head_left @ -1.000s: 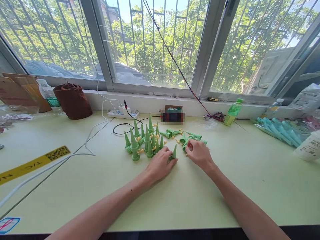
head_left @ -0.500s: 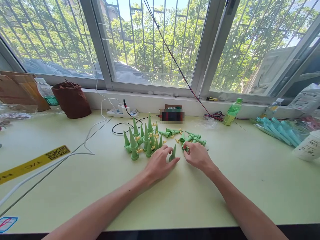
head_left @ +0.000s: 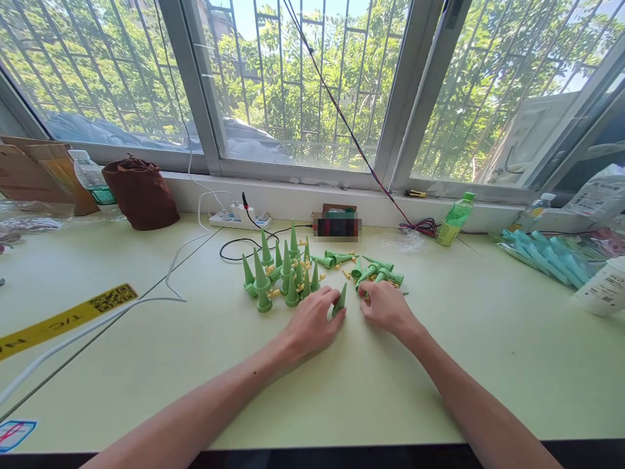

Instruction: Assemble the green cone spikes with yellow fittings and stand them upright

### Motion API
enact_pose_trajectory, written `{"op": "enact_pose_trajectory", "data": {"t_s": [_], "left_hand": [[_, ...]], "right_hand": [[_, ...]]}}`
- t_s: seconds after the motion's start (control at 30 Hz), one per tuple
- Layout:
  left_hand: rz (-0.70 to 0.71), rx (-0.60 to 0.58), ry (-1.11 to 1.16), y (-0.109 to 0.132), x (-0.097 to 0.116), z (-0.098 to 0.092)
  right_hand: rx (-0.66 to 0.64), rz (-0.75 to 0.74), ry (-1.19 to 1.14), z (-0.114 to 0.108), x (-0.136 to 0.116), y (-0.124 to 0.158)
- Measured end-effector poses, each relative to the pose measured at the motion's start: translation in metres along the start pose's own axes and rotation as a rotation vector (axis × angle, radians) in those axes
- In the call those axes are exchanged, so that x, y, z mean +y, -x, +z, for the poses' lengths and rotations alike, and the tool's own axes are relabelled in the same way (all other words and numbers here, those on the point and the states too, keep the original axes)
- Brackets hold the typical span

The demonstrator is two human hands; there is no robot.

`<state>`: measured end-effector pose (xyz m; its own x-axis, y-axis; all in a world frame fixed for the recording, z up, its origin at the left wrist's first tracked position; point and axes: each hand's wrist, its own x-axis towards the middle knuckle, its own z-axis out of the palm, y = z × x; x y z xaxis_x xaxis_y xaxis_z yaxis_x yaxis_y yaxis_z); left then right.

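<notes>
Green cone (head_left: 341,300) in the left hand (head_left: 312,319), thumb and fingers curled round its lower part, its tip leaning slightly toward one o'clock; whether its base touches the worktop (head_left: 312,404) is hidden. At ten o'clock from it, upright cones (head_left: 262,280) stand grouped among yellow fittings (head_left: 275,293). At two o'clock lie loose cones (head_left: 384,266), where the right hand (head_left: 388,305) has its fingertips drawn narrow; I cannot tell whether they pinch anything. The step in hand looks like steadying one cone while picking at the pile. Drawing a piece out would call for a fine pinch, as the cones lie crossed.
</notes>
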<state>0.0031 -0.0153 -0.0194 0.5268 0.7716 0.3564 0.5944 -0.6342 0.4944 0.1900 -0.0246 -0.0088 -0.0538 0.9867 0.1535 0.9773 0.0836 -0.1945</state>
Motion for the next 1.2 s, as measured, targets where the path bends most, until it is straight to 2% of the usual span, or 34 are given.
{"op": "enact_pose_trajectory", "data": {"t_s": [0.53, 0.97, 1.2], "left_hand": [[-0.009, -0.021, 0.017, -0.001, 0.0, -0.002], [-0.04, 0.011, 0.033, -0.002, -0.004, 0.0], [-0.033, 0.007, 0.068, -0.002, -0.006, 0.0]], "right_hand": [[-0.017, -0.037, -0.044, 0.006, 0.0, -0.002], [0.059, -0.24, -0.419, 0.011, -0.008, 0.002], [0.109, -0.277, -0.538, 0.012, -0.01, 0.001]]}}
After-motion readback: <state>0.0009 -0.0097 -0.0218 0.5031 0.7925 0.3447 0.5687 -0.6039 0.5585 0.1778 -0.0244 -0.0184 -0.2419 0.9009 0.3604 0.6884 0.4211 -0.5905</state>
